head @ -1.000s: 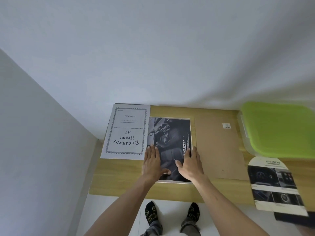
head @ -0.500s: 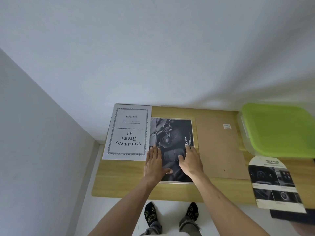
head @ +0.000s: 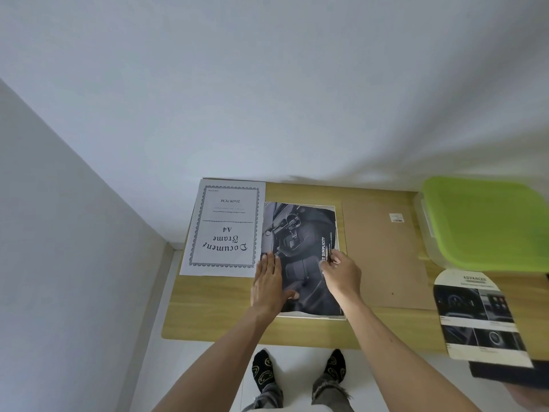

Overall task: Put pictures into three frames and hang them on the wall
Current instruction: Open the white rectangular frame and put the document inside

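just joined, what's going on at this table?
A person is fitting a dark car-interior picture into a frame lying flat on the wooden table. The left hand rests flat on the picture's left edge; the right hand has its fingers curled at the right edge. The frame's "Document Frame A4" insert sheet lies to the left, the brown backing board to the right. Another car print waits at far right. Nothing is hung in view.

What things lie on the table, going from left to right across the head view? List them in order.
White "Document Frame A4" sheet → dark car picture, with the left hand and right hand on it → brown backing board → green-lidded box.
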